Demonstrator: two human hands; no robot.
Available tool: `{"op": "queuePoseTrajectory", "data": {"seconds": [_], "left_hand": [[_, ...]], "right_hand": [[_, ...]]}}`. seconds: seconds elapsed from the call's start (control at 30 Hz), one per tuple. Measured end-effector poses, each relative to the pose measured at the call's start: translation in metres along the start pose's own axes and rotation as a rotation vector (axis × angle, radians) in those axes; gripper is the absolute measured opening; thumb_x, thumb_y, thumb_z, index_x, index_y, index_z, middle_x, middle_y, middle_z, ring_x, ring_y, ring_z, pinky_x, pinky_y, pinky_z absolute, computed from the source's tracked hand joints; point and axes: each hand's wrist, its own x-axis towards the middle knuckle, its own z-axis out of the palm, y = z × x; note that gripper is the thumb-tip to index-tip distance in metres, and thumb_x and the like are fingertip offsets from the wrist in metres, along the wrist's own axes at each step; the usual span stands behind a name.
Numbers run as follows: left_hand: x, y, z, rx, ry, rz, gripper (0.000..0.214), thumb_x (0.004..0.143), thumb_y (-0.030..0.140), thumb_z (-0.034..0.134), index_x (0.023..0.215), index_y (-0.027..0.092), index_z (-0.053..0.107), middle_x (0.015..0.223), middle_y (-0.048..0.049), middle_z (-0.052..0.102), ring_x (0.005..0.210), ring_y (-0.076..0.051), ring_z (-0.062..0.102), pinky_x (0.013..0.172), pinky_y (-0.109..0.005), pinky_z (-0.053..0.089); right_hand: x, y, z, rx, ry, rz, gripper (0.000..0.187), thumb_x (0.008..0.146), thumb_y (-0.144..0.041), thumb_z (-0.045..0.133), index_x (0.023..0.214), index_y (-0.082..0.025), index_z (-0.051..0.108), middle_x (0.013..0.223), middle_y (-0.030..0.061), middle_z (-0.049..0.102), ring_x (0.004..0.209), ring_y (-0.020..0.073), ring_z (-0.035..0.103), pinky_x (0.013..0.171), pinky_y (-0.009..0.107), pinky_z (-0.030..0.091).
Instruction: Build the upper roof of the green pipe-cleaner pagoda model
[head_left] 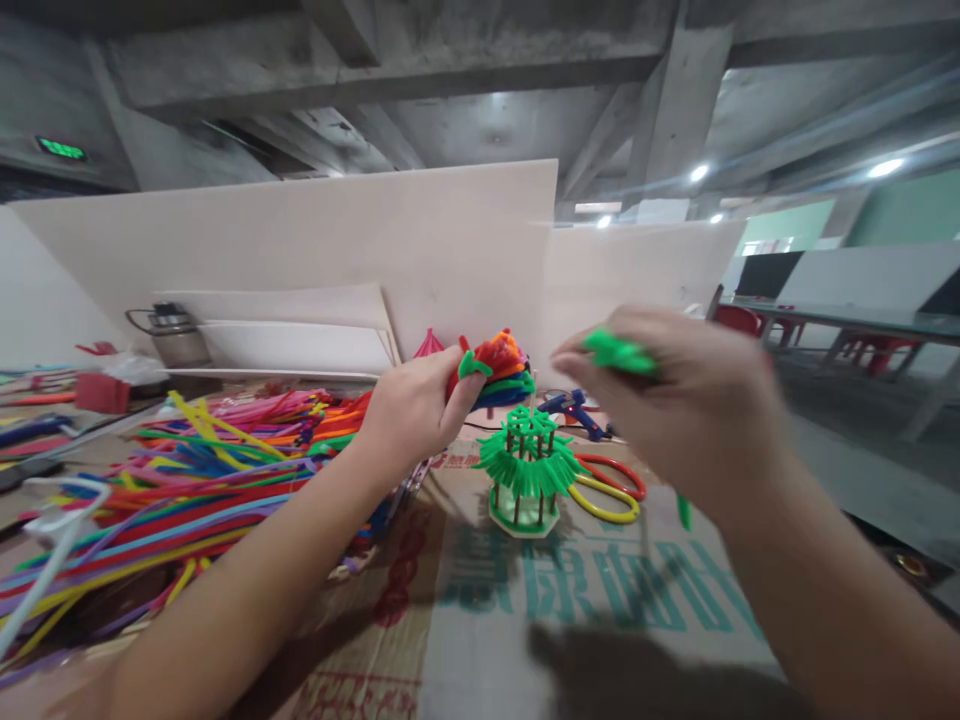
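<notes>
Vivid green tuft [621, 353] in the right hand [694, 420], green again on the strip [474, 366] at the left hand [416, 405], orange-red-and-blue bundle [504, 354] just beside it, green-and-brown model [529, 470] between both, rainbow-streaked stems [217, 518] left of them

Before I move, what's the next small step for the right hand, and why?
I'd probably steady the right hand first. It is blurred, so its hold on the green fuzzy bunch is hard to judge. The left hand pinches a small green strip, and the green model stands upright between the hands in view, where a knock might tip it.
</notes>
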Motion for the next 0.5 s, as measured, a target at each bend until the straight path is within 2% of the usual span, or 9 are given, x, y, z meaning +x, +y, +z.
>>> {"op": "queuePoseTrajectory", "data": {"seconds": [0.1, 0.17, 0.23, 0.37, 0.5], "left_hand": [[0.0, 0.002, -0.002, 0.002, 0.031, 0.031, 0.06, 0.106, 0.056, 0.018, 0.078, 0.019, 0.056, 0.067, -0.0066, 0.065, 0.062, -0.021, 0.063, 0.056, -0.031, 0.033], [0.001, 0.002, -0.003, -0.001, 0.043, 0.041, 0.057, 0.106, 0.054, 0.021, 0.078, 0.019, 0.056, 0.066, -0.0059, 0.065, 0.061, -0.021, 0.062, 0.056, -0.031, 0.033], [0.001, 0.002, -0.003, -0.005, 0.047, 0.051, 0.056, 0.106, 0.053, 0.022, 0.081, 0.019, 0.058, 0.067, -0.0057, 0.066, 0.062, -0.021, 0.063, 0.056, -0.031, 0.034], [0.0, 0.002, -0.003, -0.017, 0.046, 0.062, 0.055, 0.106, 0.053, 0.024, 0.085, 0.017, 0.06, 0.07, -0.006, 0.068, 0.064, -0.021, 0.064, 0.056, -0.031, 0.035], [-0.001, 0.001, -0.003, 0.001, 0.04, 0.062, 0.058, 0.106, 0.054, 0.022, 0.09, 0.016, 0.062, 0.073, -0.0071, 0.069, 0.067, -0.022, 0.066, 0.058, -0.032, 0.039]], "right_hand": [[0.0, -0.001, 0.03, -0.059, -0.181, 0.017, 0.021, 0.091, -0.025, 0.069, 0.071, -0.018, 0.065, 0.071, 0.0005, 0.06, 0.06, 0.0132, 0.053, 0.056, 0.028, 0.035], [-0.001, -0.001, 0.037, -0.1, -0.201, 0.034, 0.024, 0.091, -0.031, 0.07, 0.071, -0.017, 0.064, 0.07, 0.0001, 0.058, 0.059, 0.0127, 0.051, 0.055, 0.028, 0.031], [-0.004, -0.001, 0.039, -0.108, -0.2, 0.034, 0.026, 0.091, -0.032, 0.07, 0.071, -0.017, 0.063, 0.069, -0.0004, 0.057, 0.057, 0.0122, 0.049, 0.055, 0.029, 0.03], [-0.006, -0.006, 0.039, -0.095, -0.208, 0.025, 0.018, 0.091, -0.025, 0.068, 0.075, -0.018, 0.064, 0.072, -0.0002, 0.059, 0.06, 0.0135, 0.052, 0.057, 0.028, 0.03], [-0.008, -0.006, 0.04, -0.059, -0.199, 0.011, 0.021, 0.091, -0.024, 0.066, 0.073, -0.018, 0.059, 0.066, -0.0015, 0.055, 0.057, 0.013, 0.05, 0.055, 0.027, 0.032]]}}
